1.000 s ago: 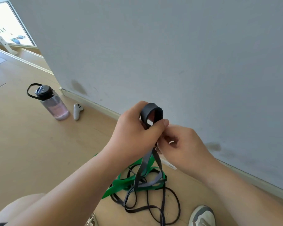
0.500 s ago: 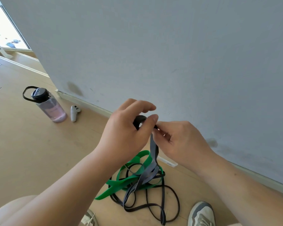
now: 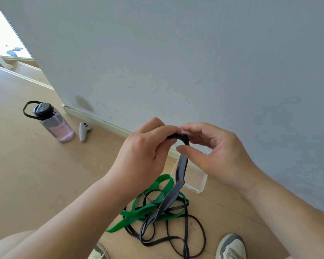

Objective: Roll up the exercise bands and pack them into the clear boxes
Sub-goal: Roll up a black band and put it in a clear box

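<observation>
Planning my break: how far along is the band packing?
Barely started. Done: nothing visible in the clear box. In hand: left hand grips the first coil of the grey band, right hand pinches it; most hangs unrolled. Left: green band and thin black bands tangled on the floor.

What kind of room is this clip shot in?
Probably an indoor workout or studio room, though unsure: wood floor against a plain grey wall, exercise bands heaped on it, a water bottle nearby.
</observation>
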